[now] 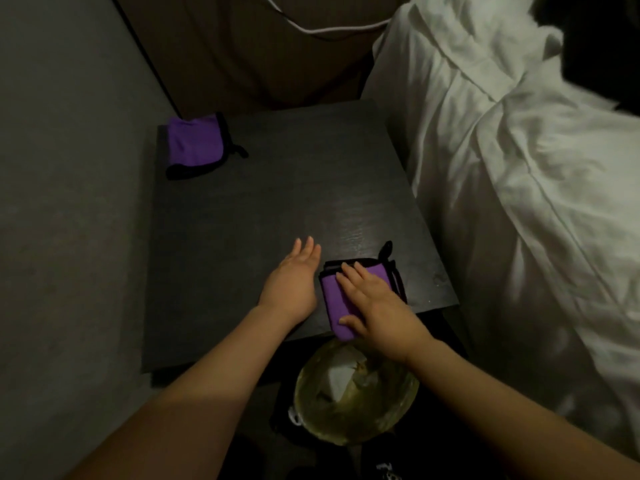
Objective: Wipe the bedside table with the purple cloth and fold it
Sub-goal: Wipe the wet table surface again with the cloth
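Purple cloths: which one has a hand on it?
The folded purple cloth at the table's near edge, under the right hand; the other purple cloth lies untouched at the far corner.

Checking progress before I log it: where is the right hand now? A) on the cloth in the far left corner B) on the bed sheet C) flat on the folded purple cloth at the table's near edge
C: the right hand lies with straight fingers on the folded purple cloth at the near edge of the table.
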Demonstrator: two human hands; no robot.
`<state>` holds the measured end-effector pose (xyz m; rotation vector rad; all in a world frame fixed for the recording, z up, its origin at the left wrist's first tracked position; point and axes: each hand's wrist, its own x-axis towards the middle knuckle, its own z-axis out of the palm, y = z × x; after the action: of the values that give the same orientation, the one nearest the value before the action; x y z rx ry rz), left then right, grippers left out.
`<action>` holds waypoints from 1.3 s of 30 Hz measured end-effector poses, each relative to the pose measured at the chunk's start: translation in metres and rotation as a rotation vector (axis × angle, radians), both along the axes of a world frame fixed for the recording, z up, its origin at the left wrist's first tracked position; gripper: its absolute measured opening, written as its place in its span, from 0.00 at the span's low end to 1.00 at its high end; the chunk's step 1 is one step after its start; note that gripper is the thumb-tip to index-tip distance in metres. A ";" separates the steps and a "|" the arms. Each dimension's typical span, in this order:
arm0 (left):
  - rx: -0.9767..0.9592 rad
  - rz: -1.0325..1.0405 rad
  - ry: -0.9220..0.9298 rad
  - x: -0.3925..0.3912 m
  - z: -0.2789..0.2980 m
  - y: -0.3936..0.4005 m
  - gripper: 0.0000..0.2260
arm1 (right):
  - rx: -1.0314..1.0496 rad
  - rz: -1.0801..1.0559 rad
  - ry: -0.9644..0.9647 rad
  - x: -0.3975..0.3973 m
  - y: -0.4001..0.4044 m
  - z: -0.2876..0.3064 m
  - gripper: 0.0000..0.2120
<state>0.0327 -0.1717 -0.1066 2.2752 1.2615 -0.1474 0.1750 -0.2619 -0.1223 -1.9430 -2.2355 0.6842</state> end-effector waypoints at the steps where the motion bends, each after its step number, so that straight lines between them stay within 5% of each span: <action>1: 0.000 -0.001 -0.002 0.000 0.001 0.000 0.33 | 0.037 0.002 -0.075 -0.004 -0.003 -0.006 0.29; 14: -0.011 -0.020 0.002 -0.002 -0.002 0.002 0.33 | 0.052 0.099 -0.379 0.005 -0.009 -0.014 0.31; 22: -0.018 -0.020 -0.011 -0.006 -0.004 0.003 0.34 | 0.024 0.045 -0.274 0.050 -0.016 -0.009 0.40; 31: 0.020 -0.023 -0.024 -0.006 -0.010 0.001 0.35 | 0.094 0.102 -0.387 0.071 -0.026 -0.020 0.32; 36: 0.029 -0.030 -0.020 -0.005 -0.010 0.002 0.35 | 0.177 0.108 -0.181 0.077 -0.029 -0.012 0.25; 39: 0.039 -0.035 -0.020 -0.005 -0.009 0.001 0.34 | 0.261 -0.116 0.059 0.078 -0.014 0.004 0.22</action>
<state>0.0272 -0.1703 -0.1157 2.3270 1.2252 -0.1127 0.2532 -0.2754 -0.1187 -1.8800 -2.0407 0.4059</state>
